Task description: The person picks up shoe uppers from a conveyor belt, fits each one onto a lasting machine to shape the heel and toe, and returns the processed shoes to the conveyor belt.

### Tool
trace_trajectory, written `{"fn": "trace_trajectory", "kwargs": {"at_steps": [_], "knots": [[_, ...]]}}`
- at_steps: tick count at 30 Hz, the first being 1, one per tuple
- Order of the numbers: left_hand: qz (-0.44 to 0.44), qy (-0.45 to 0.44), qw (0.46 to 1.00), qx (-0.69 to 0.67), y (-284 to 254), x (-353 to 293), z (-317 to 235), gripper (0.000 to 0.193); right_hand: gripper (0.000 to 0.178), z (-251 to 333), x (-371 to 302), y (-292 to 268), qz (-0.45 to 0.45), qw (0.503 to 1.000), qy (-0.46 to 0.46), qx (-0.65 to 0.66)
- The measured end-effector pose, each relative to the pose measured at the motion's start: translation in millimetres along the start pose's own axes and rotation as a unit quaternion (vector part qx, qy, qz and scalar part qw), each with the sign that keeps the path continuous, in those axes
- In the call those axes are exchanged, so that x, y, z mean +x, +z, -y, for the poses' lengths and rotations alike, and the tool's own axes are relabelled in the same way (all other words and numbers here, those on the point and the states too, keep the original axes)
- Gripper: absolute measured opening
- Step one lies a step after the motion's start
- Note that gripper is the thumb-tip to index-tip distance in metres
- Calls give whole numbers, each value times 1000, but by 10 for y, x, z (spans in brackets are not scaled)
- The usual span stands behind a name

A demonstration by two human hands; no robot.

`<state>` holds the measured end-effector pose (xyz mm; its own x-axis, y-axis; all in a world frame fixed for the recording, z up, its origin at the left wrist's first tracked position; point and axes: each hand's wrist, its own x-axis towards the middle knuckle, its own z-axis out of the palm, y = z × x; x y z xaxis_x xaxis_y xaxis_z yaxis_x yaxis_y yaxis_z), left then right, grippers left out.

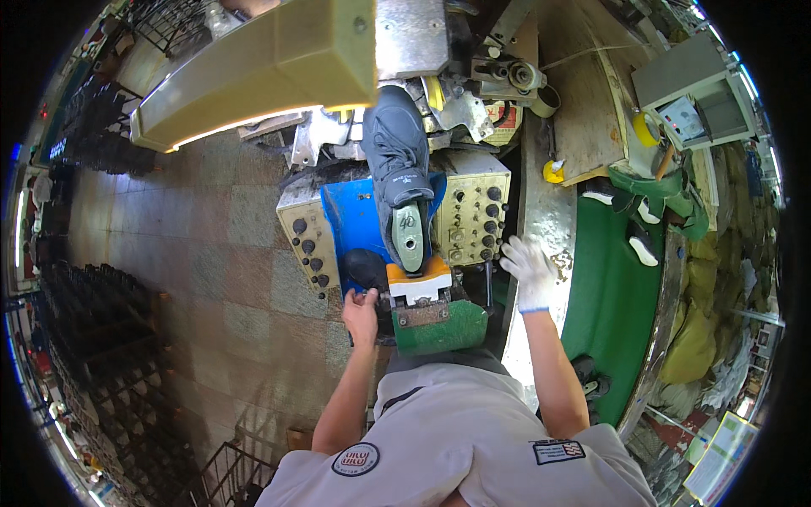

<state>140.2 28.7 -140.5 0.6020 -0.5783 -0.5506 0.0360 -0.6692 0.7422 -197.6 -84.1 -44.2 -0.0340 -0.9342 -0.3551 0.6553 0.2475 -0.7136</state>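
A dark grey shoe upper sits on a pale green last in the machine, its toe end between metal plates. The heel end rests by an orange-and-white support. My bare left hand is at the left of this support, fingertips pinched together beside a small metal part; what they hold, if anything, is hidden. Just above it is a black rounded piece against the blue guard. My right hand, in a white glove, is held with fingers apart beside a black-knobbed lever, holding nothing.
Control panels with black knobs flank the shoe. A yellowish lamp housing hangs at upper left. On the right runs a green conveyor belt with several shoes. Dark racks stand left; a green flap is before my waist.
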Motion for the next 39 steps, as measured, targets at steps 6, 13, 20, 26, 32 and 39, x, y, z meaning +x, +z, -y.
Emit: {"fn": "trace_trajectory", "kwargs": {"at_steps": [6, 13, 20, 26, 32, 39], "knots": [[13, -28, 994, 102, 529, 191, 347, 80, 46, 150, -357, -16, -105, 989, -7, -101], [-43, 39, 998, 3, 588, 458, 833, 61, 50, 83, -272, 303, -36, 990, 24, -133], [74, 92, 993, 4, -573, -461, -418, 73, 52, 335, -377, 268, 26, 988, 45, -148], [191, 154, 969, -42, -1897, -1056, -1452, 71, 64, 413, -779, 1013, 170, 966, 23, -191], [460, 202, 756, -419, -1070, -1307, -1815, 66, 81, 141, -1096, 1979, 389, 914, 45, 108], [222, 272, 922, -164, 146, -1770, -2211, 35, 50, 805, -883, 1007, 117, 976, 137, 125]]}}
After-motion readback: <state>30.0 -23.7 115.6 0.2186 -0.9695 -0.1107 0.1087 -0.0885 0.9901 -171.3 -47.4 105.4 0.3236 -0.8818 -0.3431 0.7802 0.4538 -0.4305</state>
